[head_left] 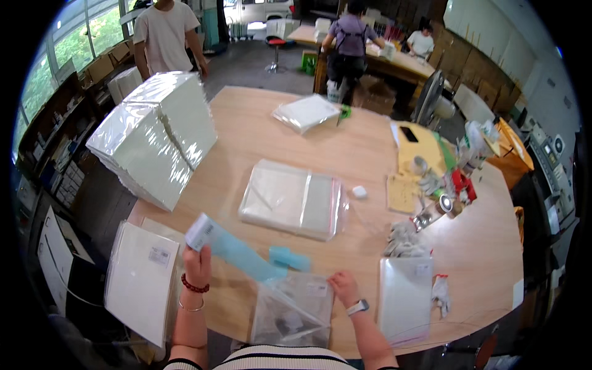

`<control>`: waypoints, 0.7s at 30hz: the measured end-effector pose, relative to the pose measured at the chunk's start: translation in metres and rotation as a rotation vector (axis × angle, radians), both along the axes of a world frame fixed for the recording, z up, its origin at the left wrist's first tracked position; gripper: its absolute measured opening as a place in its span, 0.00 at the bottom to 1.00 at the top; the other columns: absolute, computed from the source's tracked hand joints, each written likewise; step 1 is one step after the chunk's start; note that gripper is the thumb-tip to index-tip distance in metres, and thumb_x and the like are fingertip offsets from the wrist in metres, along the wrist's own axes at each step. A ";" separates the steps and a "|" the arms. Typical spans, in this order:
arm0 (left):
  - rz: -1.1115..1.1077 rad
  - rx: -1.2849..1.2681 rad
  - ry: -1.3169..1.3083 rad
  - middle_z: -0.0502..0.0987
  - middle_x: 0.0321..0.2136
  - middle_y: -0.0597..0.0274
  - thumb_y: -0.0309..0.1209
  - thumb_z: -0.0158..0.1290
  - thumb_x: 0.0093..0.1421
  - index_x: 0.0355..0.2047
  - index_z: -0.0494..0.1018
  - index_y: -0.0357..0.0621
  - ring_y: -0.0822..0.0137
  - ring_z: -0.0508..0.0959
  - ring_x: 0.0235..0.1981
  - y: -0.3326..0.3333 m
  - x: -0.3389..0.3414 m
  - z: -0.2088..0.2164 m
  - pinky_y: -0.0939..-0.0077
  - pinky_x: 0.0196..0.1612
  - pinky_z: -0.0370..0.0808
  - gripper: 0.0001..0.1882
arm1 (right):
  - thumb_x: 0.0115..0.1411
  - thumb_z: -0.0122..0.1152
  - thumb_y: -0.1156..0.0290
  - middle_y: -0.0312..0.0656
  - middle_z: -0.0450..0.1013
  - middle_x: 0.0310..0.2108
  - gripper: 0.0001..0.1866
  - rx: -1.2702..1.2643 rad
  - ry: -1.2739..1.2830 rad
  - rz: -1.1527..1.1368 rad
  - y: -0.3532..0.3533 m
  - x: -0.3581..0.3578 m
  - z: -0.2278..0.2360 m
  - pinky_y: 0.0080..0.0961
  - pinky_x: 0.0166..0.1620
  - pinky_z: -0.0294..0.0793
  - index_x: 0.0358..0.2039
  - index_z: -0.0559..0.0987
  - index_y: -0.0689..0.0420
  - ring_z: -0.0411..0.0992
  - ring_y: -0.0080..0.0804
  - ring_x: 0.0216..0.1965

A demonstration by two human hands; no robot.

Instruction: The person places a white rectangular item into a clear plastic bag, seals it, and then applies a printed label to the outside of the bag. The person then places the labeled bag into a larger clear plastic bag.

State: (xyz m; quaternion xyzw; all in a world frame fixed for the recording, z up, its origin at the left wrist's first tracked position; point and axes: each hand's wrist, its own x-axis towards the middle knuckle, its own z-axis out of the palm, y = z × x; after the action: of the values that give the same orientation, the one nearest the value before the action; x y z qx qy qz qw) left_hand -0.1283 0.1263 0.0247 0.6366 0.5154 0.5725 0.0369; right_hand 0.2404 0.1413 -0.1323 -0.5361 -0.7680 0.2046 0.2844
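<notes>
Raised at the left, my left hand (197,262) is closed on a strip of light-blue label backing (237,253) with white labels at its upper end. The strip hangs down to the right, and its tail curls on the table beside a small blue roll (290,259). In front of me lies a transparent plastic bag (296,311) with a small white label near its upper right corner. At that corner my right hand (344,287) has its fingers pinched together on the bag's edge. A stack of transparent plastic bags (290,200) rests farther up the table.
Tall wrapped paper stacks (154,135) stand far left, above a wrapped white pack (143,277). At right lie another bag stack (404,299), work gloves (405,239) and a glass bottle (431,213). A small white block (359,192) sits mid-table. Other people are beyond the table.
</notes>
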 end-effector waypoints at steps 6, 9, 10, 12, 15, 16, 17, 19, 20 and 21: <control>-0.058 -0.067 0.132 0.70 0.34 0.53 0.24 0.38 0.54 0.37 0.66 0.30 0.63 0.70 0.36 -0.008 0.001 0.014 0.74 0.39 0.65 0.12 | 0.43 0.58 0.72 0.42 0.68 0.26 0.04 0.134 0.177 -0.018 -0.021 -0.023 0.042 0.27 0.32 0.66 0.21 0.74 0.58 0.66 0.37 0.29; -0.191 -0.154 -0.143 0.71 0.33 0.56 0.24 0.40 0.54 0.37 0.66 0.30 0.65 0.70 0.35 -0.005 0.017 0.003 0.74 0.38 0.65 0.12 | 0.44 0.58 0.69 0.41 0.69 0.25 0.06 -0.077 0.282 0.030 -0.044 -0.032 0.060 0.27 0.32 0.67 0.22 0.74 0.57 0.66 0.36 0.28; -0.187 -0.174 -0.213 0.71 0.31 0.58 0.24 0.41 0.54 0.35 0.67 0.31 0.67 0.70 0.33 -0.011 0.019 -0.006 0.75 0.36 0.66 0.11 | 0.45 0.57 0.68 0.40 0.69 0.24 0.06 -0.207 0.323 0.066 -0.060 -0.043 0.060 0.27 0.33 0.67 0.22 0.74 0.56 0.66 0.36 0.28; -0.161 -0.217 -0.345 0.73 0.28 0.62 0.25 0.43 0.53 0.33 0.69 0.33 0.70 0.70 0.29 -0.016 0.027 -0.020 0.76 0.32 0.66 0.09 | 0.46 0.56 0.64 0.39 0.69 0.23 0.09 -0.223 0.078 0.352 -0.070 -0.065 0.057 0.28 0.32 0.67 0.23 0.74 0.56 0.67 0.36 0.27; -0.278 -0.641 -0.918 0.68 0.18 0.72 0.30 0.45 0.53 0.27 0.70 0.41 0.81 0.64 0.18 -0.040 0.041 -0.038 0.88 0.21 0.59 0.07 | 0.47 0.54 0.60 0.39 0.70 0.22 0.12 -0.107 0.037 0.718 -0.108 -0.080 0.028 0.29 0.31 0.67 0.25 0.74 0.56 0.67 0.36 0.25; -0.238 -0.744 -0.931 0.66 0.15 0.74 0.32 0.46 0.53 0.24 0.70 0.44 0.84 0.61 0.15 -0.047 0.056 -0.038 0.90 0.19 0.56 0.06 | 0.47 0.53 0.59 0.39 0.70 0.22 0.13 -0.031 0.068 0.833 -0.112 -0.084 0.021 0.29 0.30 0.67 0.25 0.74 0.56 0.67 0.36 0.25; -0.193 -0.828 -0.940 0.64 0.13 0.77 0.33 0.47 0.53 0.21 0.69 0.47 0.86 0.58 0.13 -0.054 0.067 -0.036 0.91 0.17 0.52 0.07 | 0.49 0.53 0.63 0.38 0.70 0.23 0.10 -0.164 0.030 0.836 -0.109 -0.084 0.026 0.25 0.30 0.67 0.26 0.73 0.57 0.67 0.32 0.25; -0.403 -0.948 -0.737 0.69 0.24 0.74 0.32 0.46 0.54 0.28 0.70 0.39 0.81 0.66 0.24 -0.076 0.063 -0.092 0.86 0.27 0.63 0.09 | 0.50 0.52 0.65 0.38 0.70 0.23 0.09 -0.365 0.295 0.390 -0.095 -0.081 0.046 0.23 0.30 0.67 0.26 0.73 0.57 0.68 0.29 0.25; -0.452 -0.950 -0.745 0.69 0.28 0.71 0.33 0.46 0.54 0.29 0.70 0.38 0.79 0.67 0.28 -0.085 0.070 -0.104 0.84 0.31 0.63 0.10 | 0.51 0.52 0.66 0.38 0.70 0.23 0.08 -0.474 0.419 0.151 -0.090 -0.083 0.057 0.21 0.30 0.67 0.26 0.73 0.58 0.68 0.27 0.25; -0.498 -0.950 -0.753 0.69 0.31 0.68 0.33 0.45 0.54 0.31 0.70 0.37 0.77 0.67 0.31 -0.091 0.083 -0.110 0.83 0.35 0.64 0.11 | 0.51 0.52 0.69 0.39 0.70 0.23 0.07 -0.480 0.586 0.091 -0.078 -0.087 0.070 0.20 0.30 0.67 0.26 0.72 0.59 0.68 0.25 0.26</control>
State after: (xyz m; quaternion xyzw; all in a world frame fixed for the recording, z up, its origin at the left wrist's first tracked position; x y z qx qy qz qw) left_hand -0.0457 0.0348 -0.0856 0.4076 0.5012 0.4406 0.6234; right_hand 0.1534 0.0632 -0.0619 -0.4717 -0.6072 0.5358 0.3489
